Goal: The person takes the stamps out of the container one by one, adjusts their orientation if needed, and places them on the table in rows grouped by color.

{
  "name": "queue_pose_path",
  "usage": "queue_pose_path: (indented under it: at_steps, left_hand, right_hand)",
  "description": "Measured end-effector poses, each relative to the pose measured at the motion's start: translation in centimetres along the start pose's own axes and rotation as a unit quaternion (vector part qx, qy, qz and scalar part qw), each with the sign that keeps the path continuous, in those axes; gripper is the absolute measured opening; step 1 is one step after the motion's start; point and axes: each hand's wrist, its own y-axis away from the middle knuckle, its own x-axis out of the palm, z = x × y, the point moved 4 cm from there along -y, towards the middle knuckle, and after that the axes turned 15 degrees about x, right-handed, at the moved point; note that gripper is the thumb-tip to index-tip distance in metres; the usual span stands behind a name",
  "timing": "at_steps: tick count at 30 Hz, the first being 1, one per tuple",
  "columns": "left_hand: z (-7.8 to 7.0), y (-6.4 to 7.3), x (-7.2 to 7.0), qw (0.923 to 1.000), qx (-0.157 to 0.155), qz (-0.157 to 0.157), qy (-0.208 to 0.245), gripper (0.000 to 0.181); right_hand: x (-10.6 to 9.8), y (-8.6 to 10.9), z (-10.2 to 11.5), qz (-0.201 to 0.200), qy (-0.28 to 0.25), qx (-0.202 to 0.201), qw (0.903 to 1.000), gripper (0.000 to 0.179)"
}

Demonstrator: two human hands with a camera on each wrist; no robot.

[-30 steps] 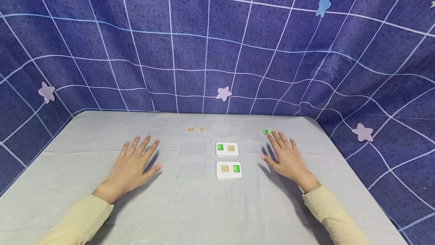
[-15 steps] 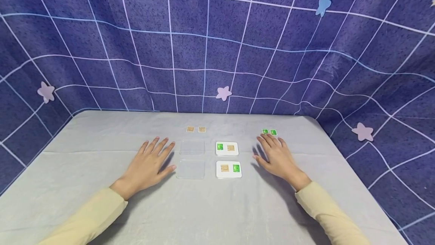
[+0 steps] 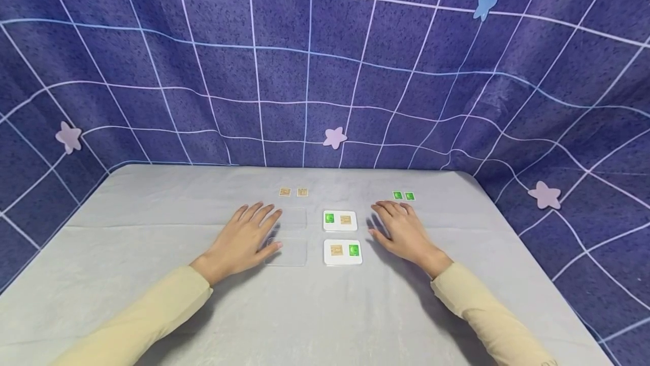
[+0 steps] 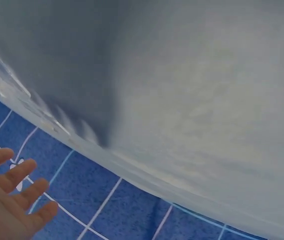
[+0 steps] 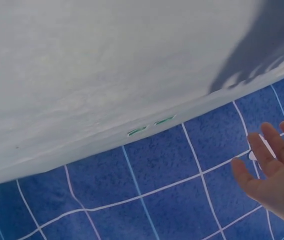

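Observation:
My left hand (image 3: 240, 242), fingers spread and holding nothing, hovers at the left side of two clear plastic cases, the far one (image 3: 296, 218) and the near one (image 3: 291, 253); its fingertips overlap them in the head view. My right hand (image 3: 402, 234) hovers palm down, just right of two white cases. The far white case (image 3: 339, 214) bears a green square at left and a tan one at right. On the near white case (image 3: 343, 260) the tan square is at left and the green at right. In the right wrist view the right hand (image 5: 276, 170) has loosely bent fingers.
Two tan square stickers (image 3: 285, 192) lie at the back, beyond the clear cases. Two green ones (image 3: 398, 195) lie at the back right, beyond my right hand. A grey cloth (image 3: 325, 315) covers the table; a blue gridded curtain (image 3: 284, 73) hangs behind it.
Both hands have moved inward. The left went right and came over the edge of the clear cases; the right went left toward the white cases, uncovering the green stickers.

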Motion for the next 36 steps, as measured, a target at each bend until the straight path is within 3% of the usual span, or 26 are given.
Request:
queue_pose_path:
  at_steps: [7, 16, 27, 36]
  left_hand:
    - [-0.4, -1.5, 0.2, 0.9998, 0.018, -0.003, -0.006, 0.062]
    - [-0.7, -3.4, 1.2, 0.9993, 0.037, 0.0, -0.004, 0.059]
    - [-1.3, -5.7, 2.4, 0.999, 0.039, 0.021, 0.009, 0.058]
    - [-1.4, -7.2, 2.5, 0.9991, 0.039, 0.006, 0.018, 0.056]
  right_hand:
    - [0.5, -0.5, 0.5, -0.007, -0.006, -0.017, 0.9998, 0.048]
    - [1.1, -1.5, 1.2, 0.031, -0.015, -0.014, 0.9993, 0.044]
    - [1.9, -2.3, 2.1, 0.048, -0.038, -0.023, 0.9978, 0.039]
    - [2.7, -3.0, 2.4, 0.068, -0.066, -0.026, 0.9952, 0.037]
